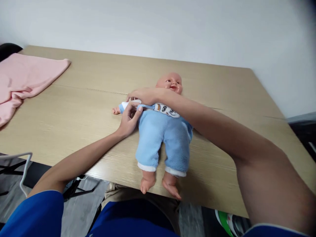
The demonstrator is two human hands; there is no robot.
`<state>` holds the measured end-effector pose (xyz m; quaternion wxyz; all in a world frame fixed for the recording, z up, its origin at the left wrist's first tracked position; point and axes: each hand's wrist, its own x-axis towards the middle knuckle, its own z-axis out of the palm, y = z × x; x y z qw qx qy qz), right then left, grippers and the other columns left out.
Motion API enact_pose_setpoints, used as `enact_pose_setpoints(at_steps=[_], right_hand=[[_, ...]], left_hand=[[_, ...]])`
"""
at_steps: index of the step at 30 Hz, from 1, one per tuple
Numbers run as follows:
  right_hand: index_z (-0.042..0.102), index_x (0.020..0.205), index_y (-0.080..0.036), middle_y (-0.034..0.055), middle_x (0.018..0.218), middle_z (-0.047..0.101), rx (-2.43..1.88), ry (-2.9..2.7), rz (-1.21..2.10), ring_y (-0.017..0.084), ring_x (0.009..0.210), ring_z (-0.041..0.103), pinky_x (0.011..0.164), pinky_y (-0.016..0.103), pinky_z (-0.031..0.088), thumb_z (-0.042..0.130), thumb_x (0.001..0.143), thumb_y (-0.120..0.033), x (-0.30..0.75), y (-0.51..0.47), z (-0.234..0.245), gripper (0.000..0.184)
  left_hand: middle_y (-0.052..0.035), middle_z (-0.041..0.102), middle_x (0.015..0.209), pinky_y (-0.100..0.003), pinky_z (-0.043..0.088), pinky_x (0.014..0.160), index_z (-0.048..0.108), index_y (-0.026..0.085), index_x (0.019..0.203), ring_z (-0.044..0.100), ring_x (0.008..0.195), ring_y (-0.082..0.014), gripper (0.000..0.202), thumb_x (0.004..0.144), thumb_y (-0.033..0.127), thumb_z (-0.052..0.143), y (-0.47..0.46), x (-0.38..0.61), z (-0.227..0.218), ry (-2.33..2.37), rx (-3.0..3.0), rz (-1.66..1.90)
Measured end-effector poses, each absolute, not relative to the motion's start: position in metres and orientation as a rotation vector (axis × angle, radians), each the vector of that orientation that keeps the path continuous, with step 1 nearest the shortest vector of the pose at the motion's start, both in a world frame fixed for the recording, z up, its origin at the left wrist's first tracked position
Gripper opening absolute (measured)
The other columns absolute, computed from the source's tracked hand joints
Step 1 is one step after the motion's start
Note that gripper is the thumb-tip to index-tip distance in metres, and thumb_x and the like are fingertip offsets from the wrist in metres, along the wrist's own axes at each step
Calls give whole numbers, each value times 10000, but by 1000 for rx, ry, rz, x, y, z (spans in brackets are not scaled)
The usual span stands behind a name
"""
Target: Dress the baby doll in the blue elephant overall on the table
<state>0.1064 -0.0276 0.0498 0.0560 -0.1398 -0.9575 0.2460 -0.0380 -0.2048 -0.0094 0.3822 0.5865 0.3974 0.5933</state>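
A baby doll (171,82) lies on its back on the wooden table, its head toward the wall and its bare feet at the front edge. It wears fuzzy light blue trousers (155,128) and a blue and white top (170,111) with a cartoon face on the chest. My left hand (130,119) pinches the top's edge at the doll's side, thumb uppermost. Reaching across the doll's chest, my right hand (143,95) has its fingers curled on the white sleeve by the same side. My right forearm hides the doll's neck and part of its chest.
Pink cloth (27,75) lies at the table's left end. The wooden table (222,158) reaches back to a white wall (158,29). A white curved bar (26,171) stands off the left front edge, and a green and white object (223,220) sits below the front edge.
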Motion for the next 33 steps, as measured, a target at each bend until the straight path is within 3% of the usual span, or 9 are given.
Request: enact_pose_setpoints(at_steps=[3, 7, 11, 15, 20, 22, 25, 29, 33], right_hand=[[823, 1271, -245, 94, 1271, 878, -440, -2837, 660, 294, 1137, 766, 986, 412, 566, 811, 920, -264, 105, -38, 52, 352], [763, 1321, -252, 99, 1320, 842, -603, -2517, 746, 312, 1162, 742, 1030, 444, 583, 785, 917, -287, 127, -54, 67, 406], [744, 1291, -290, 76, 1313, 817, -633, -2290, 998, 305, 1204, 724, 1097, 457, 602, 789, 899, -289, 150, -64, 72, 395], [786, 1222, -294, 84, 1323, 813, -601, -2270, 962, 323, 1261, 733, 1185, 513, 577, 752, 893, -258, 158, -75, 69, 333], [847, 1178, -298, 101, 1329, 834, -632, -2283, 814, 350, 1355, 724, 1254, 553, 536, 720, 963, -287, 161, -100, 74, 250], [851, 1181, -285, 111, 1307, 844, -732, -2231, 781, 344, 1266, 749, 1177, 530, 569, 724, 1033, -396, 167, -114, 77, 225], [845, 1155, -269, 103, 1174, 867, -872, -2223, 820, 315, 1064, 759, 994, 466, 589, 702, 1100, -597, 181, -135, 82, 363], [796, 1005, -267, 73, 1030, 830, -929, -2288, 830, 312, 975, 718, 911, 436, 544, 853, 982, -711, 193, -151, 80, 448], [696, 1031, -276, 40, 1020, 747, -979, -2073, 982, 283, 956, 678, 888, 410, 542, 918, 899, -745, 195, -144, 65, 535]], left_hand=[[-27, 664, 1011, -366, 526, 905, 658, 265, 1093, 608, 931, -211, 549, 1093, 810, 721, -207, -38, -11, 1006, 1493, 1510], [-48, 717, 1062, -404, 540, 967, 691, 270, 1110, 651, 986, -235, 478, 1146, 746, 677, -211, -42, -15, 1051, 1554, 1532], [-93, 713, 1190, -506, 542, 1139, 697, 292, 1142, 681, 1202, -303, 415, 1176, 700, 632, -218, -47, -18, 1228, 1692, 1702], [-122, 640, 1351, -594, 514, 1253, 651, 331, 1176, 637, 1378, -347, 499, 1154, 812, 521, -220, -45, -20, 1276, 1758, 1825], [-87, 645, 1299, -505, 546, 1185, 540, 344, 1253, 681, 1250, -283, 413, 1193, 751, 516, -216, -35, -15, 1101, 1489, 1854], [-66, 649, 1207, -456, 568, 1107, 517, 330, 1249, 690, 1123, -254, 432, 1198, 760, 513, -212, -34, -13, 1144, 1396, 1818], [-46, 646, 1092, -401, 587, 1027, 518, 304, 1178, 680, 1046, -233, 501, 1177, 805, 533, -204, -38, -13, 1226, 1364, 1752], [-43, 683, 1103, -357, 598, 1001, 550, 289, 1120, 697, 1088, -224, 587, 1098, 870, 635, -191, -47, -18, 1225, 1333, 1623], [-23, 698, 1085, -333, 602, 957, 547, 285, 1084, 707, 1052, -204, 579, 1066, 841, 707, -176, -53, -23, 1107, 1255, 1548]])
